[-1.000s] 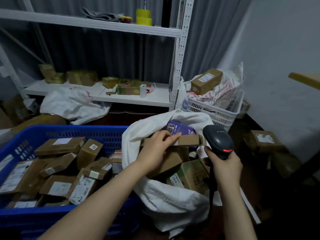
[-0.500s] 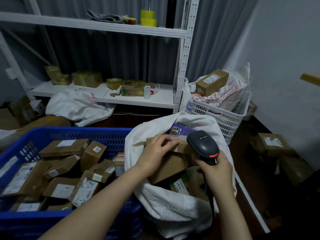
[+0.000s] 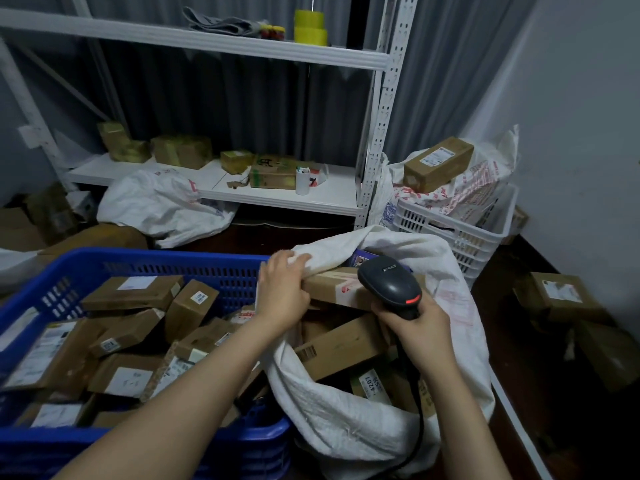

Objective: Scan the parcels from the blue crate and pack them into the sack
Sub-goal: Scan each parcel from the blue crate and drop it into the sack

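In the head view, the left hand (image 3: 282,289) gripped the rim of the white sack (image 3: 363,431) beside the blue crate (image 3: 166,263) of parcels (image 3: 131,292). The right hand (image 3: 420,329) held a barcode scanner (image 3: 389,284) over a long cardboard parcel (image 3: 332,289) lying in the sack's mouth.

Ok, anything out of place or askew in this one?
Nothing looks spilled or damaged. One long parcel lies crosswise over the mouth of the sack rather than down inside it; the left hand grips the sack's rim beside it.
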